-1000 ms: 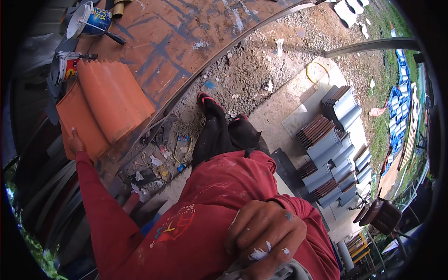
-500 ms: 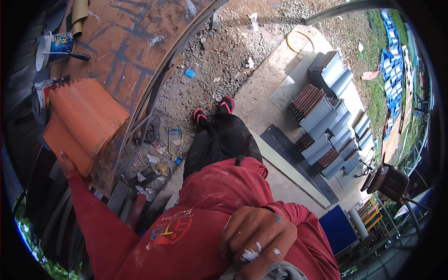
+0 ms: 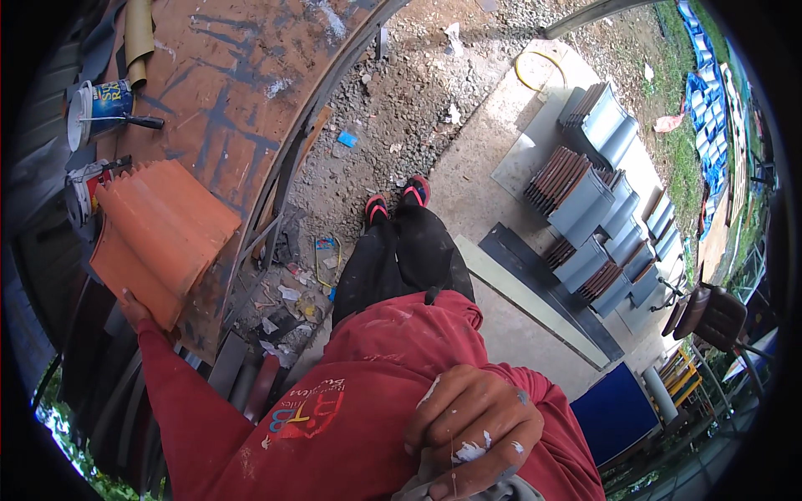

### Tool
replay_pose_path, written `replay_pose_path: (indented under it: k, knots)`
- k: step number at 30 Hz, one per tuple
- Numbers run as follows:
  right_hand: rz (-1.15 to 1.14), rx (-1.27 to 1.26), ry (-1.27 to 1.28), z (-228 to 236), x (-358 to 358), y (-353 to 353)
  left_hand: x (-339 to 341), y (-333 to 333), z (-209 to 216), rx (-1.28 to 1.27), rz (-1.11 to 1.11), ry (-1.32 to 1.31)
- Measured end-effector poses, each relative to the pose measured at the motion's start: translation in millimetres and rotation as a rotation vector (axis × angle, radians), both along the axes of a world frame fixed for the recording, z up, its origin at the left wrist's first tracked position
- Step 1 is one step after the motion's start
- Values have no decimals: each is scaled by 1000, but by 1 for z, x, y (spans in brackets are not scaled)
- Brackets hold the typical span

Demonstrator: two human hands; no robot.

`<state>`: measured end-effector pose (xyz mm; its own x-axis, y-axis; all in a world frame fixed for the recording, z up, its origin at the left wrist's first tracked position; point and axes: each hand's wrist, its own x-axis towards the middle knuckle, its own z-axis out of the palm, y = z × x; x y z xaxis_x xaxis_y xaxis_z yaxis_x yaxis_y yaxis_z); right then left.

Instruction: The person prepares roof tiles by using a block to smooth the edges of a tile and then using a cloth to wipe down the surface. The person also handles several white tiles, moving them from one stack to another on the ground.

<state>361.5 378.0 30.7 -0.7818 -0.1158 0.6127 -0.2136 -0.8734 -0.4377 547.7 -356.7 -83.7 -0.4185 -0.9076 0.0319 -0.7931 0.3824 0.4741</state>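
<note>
At the left, orange curved roof tiles [image 3: 171, 225] lie stacked on a paint-stained wooden table [image 3: 242, 50]. The thumb and fingers of my left hand [image 3: 138, 312] close on the near left edge of the stack, the arm stretched out to it. My right hand [image 3: 478, 426] is curled up in front of my red shirt, paint spots on its knuckles. Whatever its fingers may hold is hidden, and a bit of grey cloth [image 3: 501, 488] shows just below it.
A paint bucket [image 3: 109, 104] with a dark-handled tool across it and a second can [image 3: 82, 188] stand behind the orange tiles. Stacks of grey roof tiles [image 3: 585, 204] sit on the slab at right, near a dark chair [image 3: 714, 317]. Gravel and litter lie between.
The whole view has shifted a little, so most things sit slightly farther right and lower. My left hand remains on the orange tiles, and my right hand stays curled at my chest.
</note>
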Motion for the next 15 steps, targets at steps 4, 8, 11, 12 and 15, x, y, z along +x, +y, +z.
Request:
replay_pose_path:
  k: [4, 8, 11, 12, 15]
  knots:
    - [-14, 12, -15, 1, 3, -13, 4, 0, -5, -61, 8, -22]
    - [-38, 30, -40, -1, 7, -27, 0, 10, -14, -66, -46, 12]
    - [-64, 50, -65, -1, 8, -36, 7, 0, -13, -115, -112, 42]
    - [-77, 62, -69, -1, 9, -40, 9, -1, -15, -97, -111, 38]
    - [-146, 65, -142, 9, 12, -53, 10, -5, -4, 171, 7, 166]
